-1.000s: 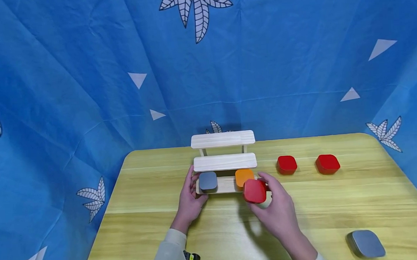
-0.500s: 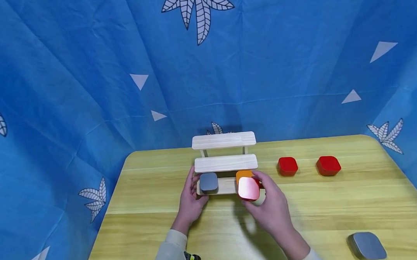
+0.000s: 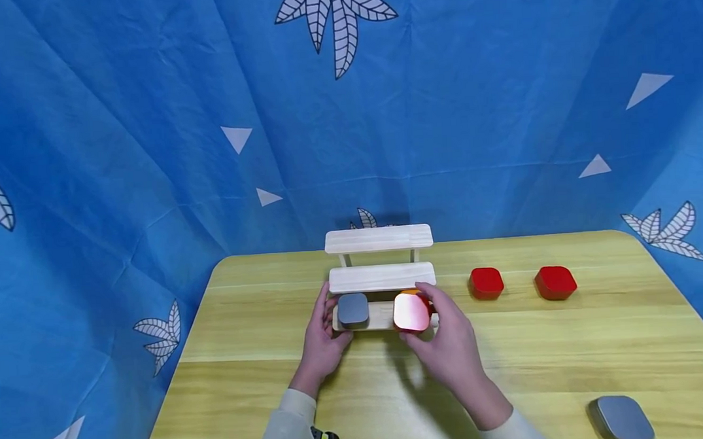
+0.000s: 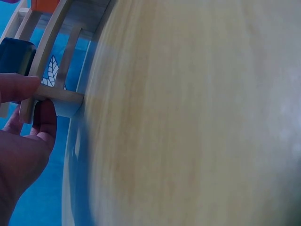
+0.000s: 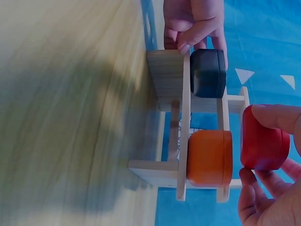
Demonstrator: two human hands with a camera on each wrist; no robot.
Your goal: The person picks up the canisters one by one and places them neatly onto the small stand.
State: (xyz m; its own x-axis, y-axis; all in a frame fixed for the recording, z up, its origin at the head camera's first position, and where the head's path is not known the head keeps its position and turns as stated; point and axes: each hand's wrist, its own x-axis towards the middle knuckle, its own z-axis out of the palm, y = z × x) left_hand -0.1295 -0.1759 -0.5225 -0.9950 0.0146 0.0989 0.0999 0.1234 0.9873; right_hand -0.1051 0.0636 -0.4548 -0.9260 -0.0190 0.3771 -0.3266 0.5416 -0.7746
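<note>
A pale wooden three-tier stand [image 3: 382, 278] is near the back of the table in the head view. My left hand [image 3: 324, 348] grips the left end of its lowest shelf, thumb on top and fingers beneath. On that shelf, a grey rounded-square tin [image 3: 353, 310] sits by the left hand and an orange tin [image 5: 209, 157] sits at the right end. My right hand [image 3: 451, 343] holds a red tin [image 3: 411, 312] between thumb and fingers. In the right wrist view the red tin is above the orange one with a gap; from the head it mostly covers it.
Two more red tins, a nearer one [image 3: 486, 283] and a farther one [image 3: 556, 282], lie right of the stand on the wooden table [image 3: 244, 316]. Another grey tin [image 3: 622, 418] lies at the front right. A blue patterned cloth [image 3: 470, 109] hangs behind the table.
My right hand has carried the red tin left and slightly back, from front right of the orange tin to over it. My left hand has kept its grip on the stand.
</note>
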